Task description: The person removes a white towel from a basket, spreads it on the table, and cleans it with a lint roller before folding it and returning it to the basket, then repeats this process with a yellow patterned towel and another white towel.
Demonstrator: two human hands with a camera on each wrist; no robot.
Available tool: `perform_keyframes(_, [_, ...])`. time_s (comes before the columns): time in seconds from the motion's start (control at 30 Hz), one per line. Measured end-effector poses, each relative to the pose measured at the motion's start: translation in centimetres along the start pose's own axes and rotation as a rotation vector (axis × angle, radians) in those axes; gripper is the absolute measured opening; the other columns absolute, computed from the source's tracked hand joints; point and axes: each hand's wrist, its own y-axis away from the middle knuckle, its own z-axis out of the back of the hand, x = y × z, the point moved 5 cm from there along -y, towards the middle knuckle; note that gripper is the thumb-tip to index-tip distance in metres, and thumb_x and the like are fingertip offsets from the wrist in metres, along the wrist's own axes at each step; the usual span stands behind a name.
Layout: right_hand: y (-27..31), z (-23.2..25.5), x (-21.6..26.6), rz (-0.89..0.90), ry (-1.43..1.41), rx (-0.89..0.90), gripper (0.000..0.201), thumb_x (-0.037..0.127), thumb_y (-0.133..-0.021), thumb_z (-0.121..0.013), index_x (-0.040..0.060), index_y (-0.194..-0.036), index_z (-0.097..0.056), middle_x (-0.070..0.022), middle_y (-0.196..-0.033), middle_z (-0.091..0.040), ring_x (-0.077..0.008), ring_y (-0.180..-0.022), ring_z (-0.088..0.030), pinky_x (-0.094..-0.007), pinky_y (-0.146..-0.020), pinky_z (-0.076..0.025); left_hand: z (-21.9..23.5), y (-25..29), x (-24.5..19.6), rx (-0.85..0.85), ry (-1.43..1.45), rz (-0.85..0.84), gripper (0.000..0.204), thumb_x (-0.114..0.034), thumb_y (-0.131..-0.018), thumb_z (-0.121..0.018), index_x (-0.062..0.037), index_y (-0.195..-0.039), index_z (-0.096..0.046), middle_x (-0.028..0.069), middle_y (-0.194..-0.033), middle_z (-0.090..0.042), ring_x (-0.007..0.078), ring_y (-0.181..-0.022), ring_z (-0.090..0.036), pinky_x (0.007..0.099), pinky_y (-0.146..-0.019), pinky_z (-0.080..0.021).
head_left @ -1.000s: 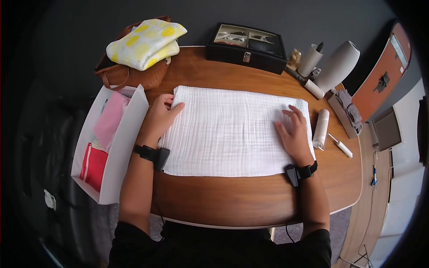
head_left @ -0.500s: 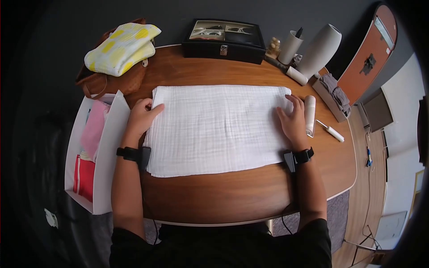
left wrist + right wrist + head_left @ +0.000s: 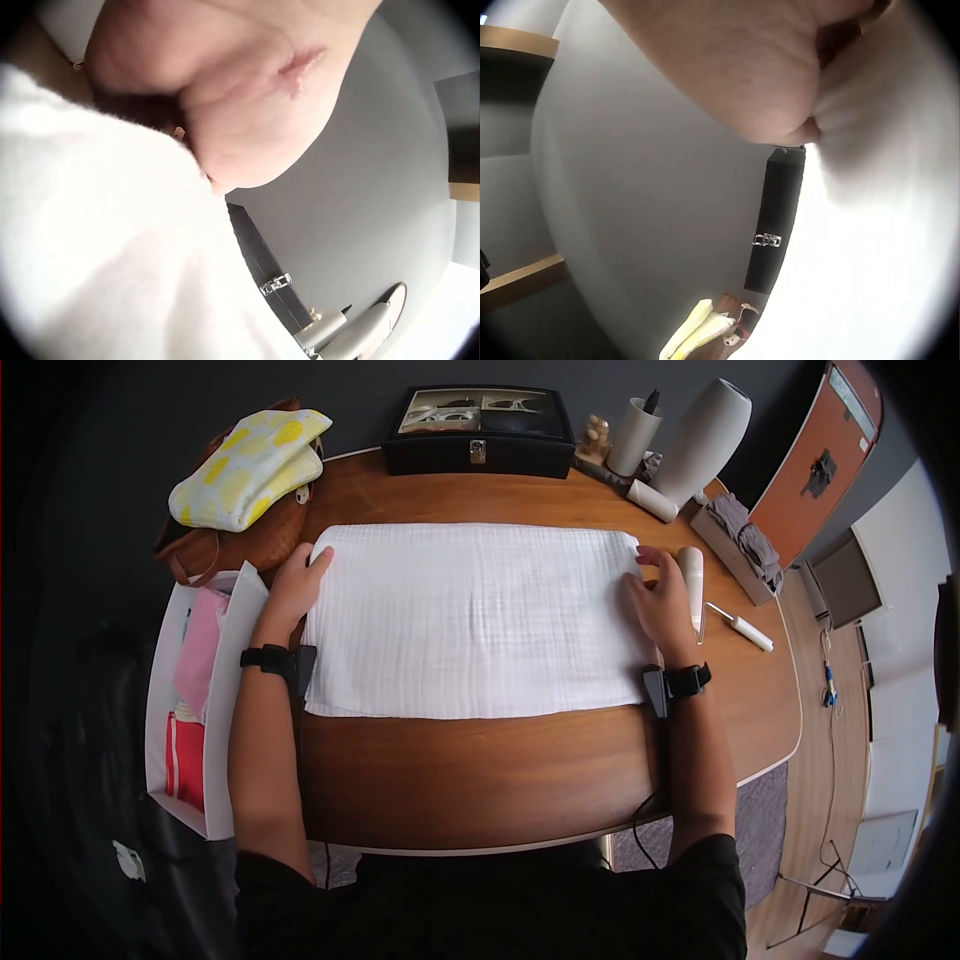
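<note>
A white crinkled muslin cloth (image 3: 470, 625) lies folded in a wide rectangle, spread in front of me. My left hand (image 3: 294, 592) pinches its left edge close to the far corner, thumb on top and the other fingers mostly hidden behind the edge. At the opposite side, my right hand (image 3: 664, 608) holds the right edge near the far corner between thumb and fingers. Both wrist views show the cloth large and bright right against the hands, with the left hand's palm side (image 3: 247, 97) and the right hand's palm side (image 3: 735, 67) above it.
On the wooden table (image 3: 480, 780) stand a black glasses case (image 3: 478, 450), a grey-white vase (image 3: 705, 440) and a lint roller (image 3: 740, 625). At left are a white box (image 3: 222, 760) of folded clothes and a brown bag (image 3: 270, 540) topped by a yellow-patterned cloth (image 3: 240, 470).
My right hand has moved from above the cloth to its far right edge and taken hold. My left hand has slid up toward the far left corner. The head view has shifted.
</note>
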Motion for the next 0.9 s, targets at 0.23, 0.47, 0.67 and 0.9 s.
perform_keyframes(0.23, [0.1, 0.2, 0.5, 0.073, 0.041, 0.06, 0.057, 0.016, -0.093, -0.082, 0.0011, -0.144, -0.061, -0.018, -0.133, -0.069, -0.0301, -0.116, -0.068, -0.0365, -0.095, -0.056, -0.1, 1.3, -0.4, -0.065, -0.006, 0.076, 0.051, -0.044, -0.108, -0.067, 0.0063, -0.111, -0.066, 0.0207, -0.105, -0.072, 0.03, -0.097, -0.066, 0.0405, -0.09, -0.051])
perform_keyframes(0.47, [1.3, 1.9, 2.0, -0.049, 0.111, 0.211, 0.079, 0.027, -0.093, -0.086, 0.0017, -0.158, -0.048, -0.0248, -0.135, -0.067, -0.0326, -0.12, -0.07, -0.0392, -0.101, -0.056, 1.6, 9.8, -1.9, 0.003, -0.336, 0.025, 0.06, -0.045, -0.094, -0.082, 0.0125, -0.105, -0.068, 0.0283, -0.118, -0.061, 0.0365, -0.109, -0.06, 0.0445, -0.093, -0.052])
perform_keyframes(0.67, [1.4, 1.5, 0.7, -0.188, 0.093, 0.385, 0.089, 0.035, -0.094, -0.088, 0.0083, -0.165, -0.042, -0.0298, -0.141, -0.066, -0.0348, -0.126, -0.069, -0.0423, -0.105, -0.057, 2.2, 14.7, -2.8, 0.228, 0.011, 0.078, 0.042, -0.027, -0.097, -0.08, 0.0139, -0.105, -0.075, 0.012, -0.085, -0.078, 0.0158, -0.077, -0.071, 0.0347, -0.071, -0.056])
perform_keyframes(0.9, [1.1, 2.0, 1.8, -0.111, -0.186, 0.351, 0.08, 0.012, -0.095, -0.085, 0.0077, -0.163, -0.045, -0.0224, -0.135, -0.069, -0.0242, -0.12, -0.07, -0.0322, -0.096, -0.06, 4.2, 14.0, -4.1, 0.109, 0.075, -0.002, 0.038, -0.027, -0.102, -0.076, 0.0085, -0.115, -0.073, 0.0093, -0.099, -0.076, 0.0152, -0.089, -0.069, 0.033, -0.08, -0.055])
